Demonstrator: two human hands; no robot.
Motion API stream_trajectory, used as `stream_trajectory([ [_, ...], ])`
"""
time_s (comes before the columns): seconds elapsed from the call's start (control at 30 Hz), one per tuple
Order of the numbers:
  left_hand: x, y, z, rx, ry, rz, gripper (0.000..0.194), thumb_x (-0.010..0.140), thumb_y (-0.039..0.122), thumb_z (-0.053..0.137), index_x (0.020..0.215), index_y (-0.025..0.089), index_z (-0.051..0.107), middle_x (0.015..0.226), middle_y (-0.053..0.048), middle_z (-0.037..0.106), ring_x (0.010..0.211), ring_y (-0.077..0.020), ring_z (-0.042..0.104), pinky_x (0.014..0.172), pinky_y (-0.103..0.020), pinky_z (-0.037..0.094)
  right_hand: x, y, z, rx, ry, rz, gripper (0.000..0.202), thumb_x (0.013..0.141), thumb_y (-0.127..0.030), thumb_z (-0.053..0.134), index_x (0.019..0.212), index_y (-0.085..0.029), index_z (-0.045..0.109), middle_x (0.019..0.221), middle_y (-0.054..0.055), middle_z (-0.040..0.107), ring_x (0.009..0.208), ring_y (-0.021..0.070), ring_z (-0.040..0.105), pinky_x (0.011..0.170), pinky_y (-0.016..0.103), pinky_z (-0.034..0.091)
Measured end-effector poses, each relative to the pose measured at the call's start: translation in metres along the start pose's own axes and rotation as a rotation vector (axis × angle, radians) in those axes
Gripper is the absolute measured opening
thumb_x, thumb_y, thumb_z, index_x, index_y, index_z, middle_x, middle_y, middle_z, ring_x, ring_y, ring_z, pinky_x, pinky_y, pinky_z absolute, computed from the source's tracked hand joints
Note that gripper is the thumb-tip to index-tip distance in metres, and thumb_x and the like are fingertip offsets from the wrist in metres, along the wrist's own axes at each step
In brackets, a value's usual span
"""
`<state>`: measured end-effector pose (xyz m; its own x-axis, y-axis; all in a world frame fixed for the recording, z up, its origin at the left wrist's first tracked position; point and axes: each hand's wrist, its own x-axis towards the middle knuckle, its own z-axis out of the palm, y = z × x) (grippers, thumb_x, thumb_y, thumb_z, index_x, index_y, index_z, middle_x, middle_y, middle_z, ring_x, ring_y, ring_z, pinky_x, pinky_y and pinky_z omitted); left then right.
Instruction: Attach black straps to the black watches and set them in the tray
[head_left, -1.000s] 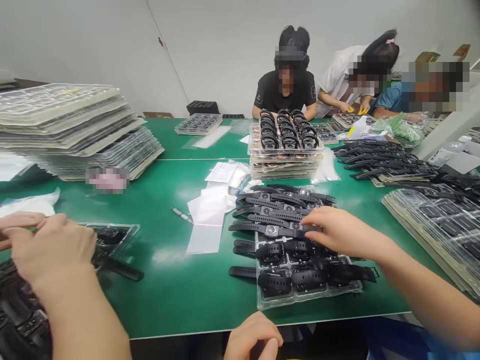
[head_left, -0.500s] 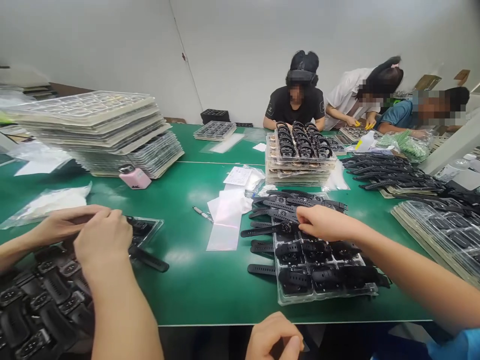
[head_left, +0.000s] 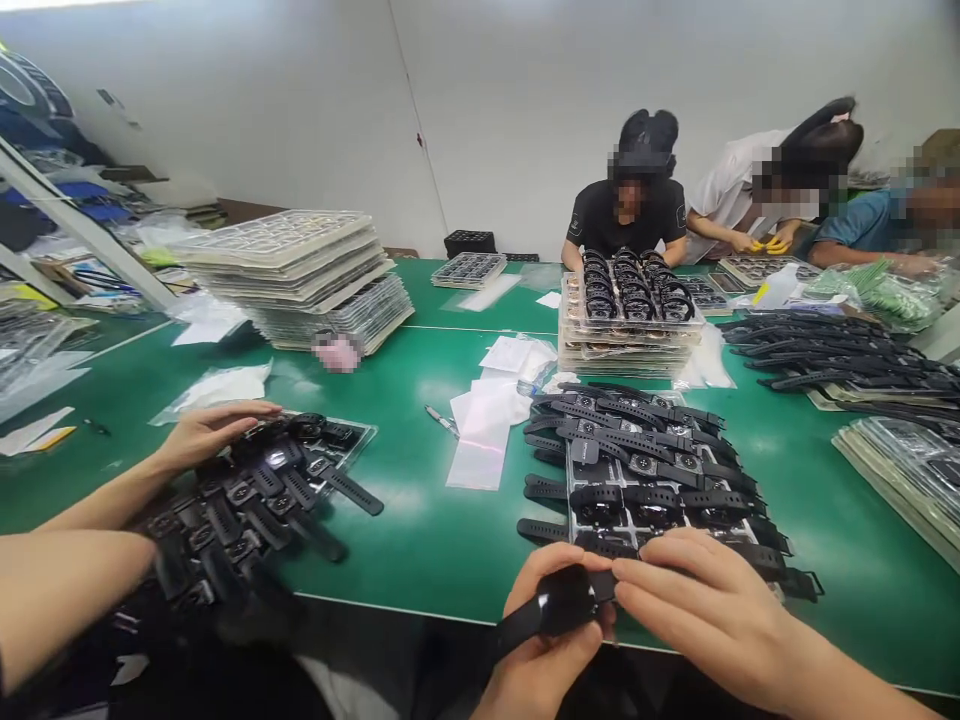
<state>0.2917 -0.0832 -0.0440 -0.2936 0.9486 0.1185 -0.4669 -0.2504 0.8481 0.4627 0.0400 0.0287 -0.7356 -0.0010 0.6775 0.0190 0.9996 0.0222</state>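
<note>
The left hand (head_left: 544, 665) has its grip closed around a black smartwatch (head_left: 566, 600), which is held above the near edge of the green bench (head_left: 420, 540), just in front of a clear tray (head_left: 574, 472) covered with black watches (head_left: 652, 505). The right hand (head_left: 709, 590) has its fingertips at the strap (head_left: 602, 586) of this smartwatch; whether its grip pinches it, I cannot tell. At the left, a co-worker's hand (head_left: 210, 432) is beside another group of watches (head_left: 255, 515).

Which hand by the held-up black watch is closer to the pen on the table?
Left: the left hand, holding the smartwatch, is below and right of the pen in view; the right hand is farther right.
</note>
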Motion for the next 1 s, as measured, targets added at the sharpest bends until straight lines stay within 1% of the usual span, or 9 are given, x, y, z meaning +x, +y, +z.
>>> stream_trajectory([
  [0.17,0.002,0.0,0.021,0.302,0.168,0.247,0.026,0.092,0.034,0.085,0.114,0.026,0.075,0.115,-0.007,0.079,0.096,-0.0229,0.078,0.091,-0.034,0.064,-0.036,-0.012,0.033,-0.021,0.257,0.332,0.026,0.101,-0.001,0.059,0.119,-0.017,0.068,0.118,0.011,0.075,0.111,0.0248,0.064,0.097,0.042,0.054],
  [0.23,0.002,-0.007,0.026,0.299,0.223,0.311,0.02,0.093,0.03,0.083,0.111,0.025,0.076,0.113,-0.008,0.08,0.097,-0.024,0.079,0.091,-0.035,0.065,-0.042,-0.024,0.039,-0.024,0.388,0.451,0.033,0.095,-0.001,0.064,0.123,-0.02,0.064,0.121,0.011,0.068,0.114,0.0262,0.065,0.098,0.044,0.055],
  [0.3,0.0,-0.016,0.03,0.228,0.236,0.329,0.012,0.096,0.026,0.079,0.108,0.025,0.076,0.112,-0.008,0.078,0.09,-0.0232,0.08,0.082,-0.034,0.066,-0.047,-0.036,0.044,0.022,0.475,0.507,0.038,0.092,-0.001,0.063,0.122,-0.022,0.062,0.113,0.009,0.066,0.104,0.0244,0.068,0.088,0.041,0.061],
  [0.43,-0.006,-0.027,0.036,0.192,0.214,0.334,0.009,0.098,0.017,0.075,0.099,0.026,0.077,0.104,-0.006,0.078,0.081,-0.0195,0.078,0.075,-0.03,0.063,-0.058,-0.05,0.052,0.147,0.365,0.431,0.036,0.089,0.006,0.058,0.113,-0.019,0.068,0.093,0.007,0.07,0.082,0.0201,0.069,0.069,0.032,0.063],
  [0.53,-0.011,-0.033,0.038,0.162,0.206,0.247,0.005,0.097,0.024,0.078,0.1,0.026,0.08,0.107,-0.008,0.079,0.085,-0.0201,0.077,0.081,-0.031,0.062,-0.064,-0.045,0.051,0.119,0.324,0.415,0.032,0.091,0.008,0.058,0.109,-0.015,0.072,0.092,0.008,0.072,0.086,0.0203,0.067,0.075,0.033,0.061],
  [0.63,-0.016,-0.038,0.03,0.102,0.223,0.054,0.024,0.093,0.035,0.082,0.116,0.027,0.079,0.118,-0.01,0.079,0.091,-0.0219,0.076,0.084,-0.031,0.06,-0.068,-0.034,0.039,0.035,0.327,0.416,0.034,0.092,0.009,0.059,0.108,-0.016,0.075,0.099,0.009,0.073,0.098,0.0227,0.066,0.086,0.035,0.058],
  [0.83,-0.023,-0.035,-0.018,0.015,0.065,-0.387,0.036,0.087,0.054,0.085,0.099,0.02,0.084,0.094,-0.01,0.081,0.088,-0.0208,0.074,0.083,-0.029,0.055,-0.068,-0.013,0.001,0.151,0.277,0.409,0.042,0.089,0.01,0.059,0.116,-0.019,0.073,0.106,0.009,0.072,0.107,0.0253,0.064,0.09,0.037,0.059],
  [0.9,-0.025,-0.029,-0.028,-0.09,0.045,-0.439,0.046,0.084,0.063,0.084,0.104,0.021,0.084,0.096,-0.012,0.083,0.09,-0.0249,0.076,0.082,-0.034,0.057,-0.059,-0.01,-0.005,0.219,0.184,0.374,0.041,0.089,0.008,0.06,0.116,-0.02,0.072,0.104,0.009,0.073,0.105,0.0247,0.064,0.087,0.035,0.06],
  [1.0,-0.032,-0.021,-0.029,-0.153,0.022,-0.417,0.055,0.081,0.071,0.082,0.109,0.024,0.083,0.096,-0.014,0.082,0.098,-0.0341,0.077,0.082,-0.043,0.061,-0.034,-0.014,-0.002,0.23,0.057,0.273,0.031,0.093,0.004,0.059,0.11,-0.018,0.073,0.097,0.008,0.076,0.093,0.0224,0.065,0.08,0.032,0.061],
])
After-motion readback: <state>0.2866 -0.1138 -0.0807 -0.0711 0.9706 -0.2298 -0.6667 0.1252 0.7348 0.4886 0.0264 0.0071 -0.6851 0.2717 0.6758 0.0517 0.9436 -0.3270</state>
